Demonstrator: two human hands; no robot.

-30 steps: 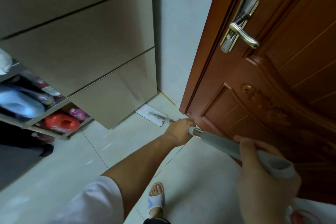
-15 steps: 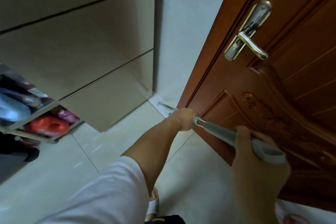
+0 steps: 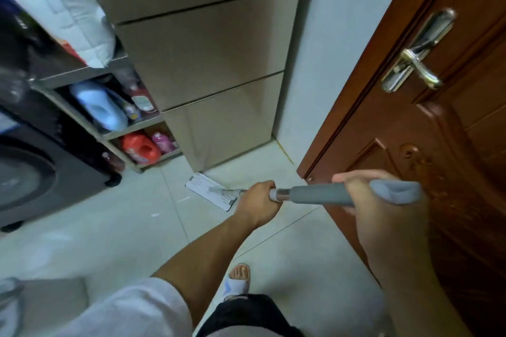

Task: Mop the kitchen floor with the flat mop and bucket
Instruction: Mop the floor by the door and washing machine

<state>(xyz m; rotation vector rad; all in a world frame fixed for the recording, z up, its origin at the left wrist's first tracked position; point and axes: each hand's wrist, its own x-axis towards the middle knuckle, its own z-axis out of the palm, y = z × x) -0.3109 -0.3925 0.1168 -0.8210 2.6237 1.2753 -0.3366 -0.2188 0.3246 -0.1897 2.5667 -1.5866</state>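
Gripping the flat mop's pole with both fists, the left hand sits lower down and the right hand wraps the grey grip. Its head lies flat on the tile floor beside the cabinet. A wide swing could knock the wooden door. No bucket in sight.

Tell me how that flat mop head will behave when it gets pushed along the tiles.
The flat mop head lies flat on the floor tiles, so it will probably glide, not tip. It looks thin and light, so steering should be easy. Its pole joint may let it swivel, so the left hand and right hand likely need firm grips.
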